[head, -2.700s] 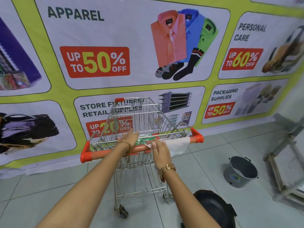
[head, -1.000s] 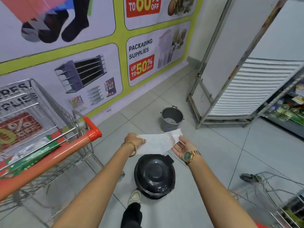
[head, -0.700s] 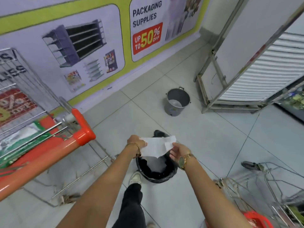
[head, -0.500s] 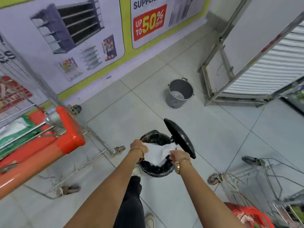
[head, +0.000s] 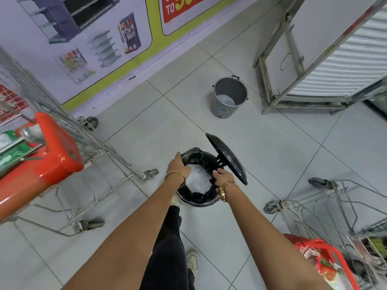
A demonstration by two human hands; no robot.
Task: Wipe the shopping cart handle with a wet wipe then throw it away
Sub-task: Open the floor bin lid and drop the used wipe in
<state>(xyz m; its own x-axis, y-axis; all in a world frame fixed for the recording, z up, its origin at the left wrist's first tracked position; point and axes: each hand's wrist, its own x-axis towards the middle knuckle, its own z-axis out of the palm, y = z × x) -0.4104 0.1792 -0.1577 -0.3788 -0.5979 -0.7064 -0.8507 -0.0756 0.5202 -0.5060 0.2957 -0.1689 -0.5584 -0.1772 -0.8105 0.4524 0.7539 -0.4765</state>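
Note:
The white wet wipe [head: 198, 181] lies inside the black pedal bin [head: 199, 203], whose lid [head: 228, 158] stands raised to the right. My left hand [head: 178, 167] hovers over the bin's left rim with its fingers stretched out and nothing in it. Over the right rim, my right hand [head: 222, 177] has loosely bent fingers, with a dark gap between them and the wipe. The shopping cart's orange handle [head: 31, 185] is at the left, away from both hands.
My shoe [head: 175, 200] is at the bin's near edge. A grey metal bucket [head: 229, 97] stands farther back. A metal rack [head: 293, 59] fills the upper right. A second wire cart [head: 335, 206] with a red item [head: 314, 254] is at the right.
I turned from the cart handle to the bin with the wipe held in both hands. The lid rose, the wipe went down into the bin, and both hands came off it.

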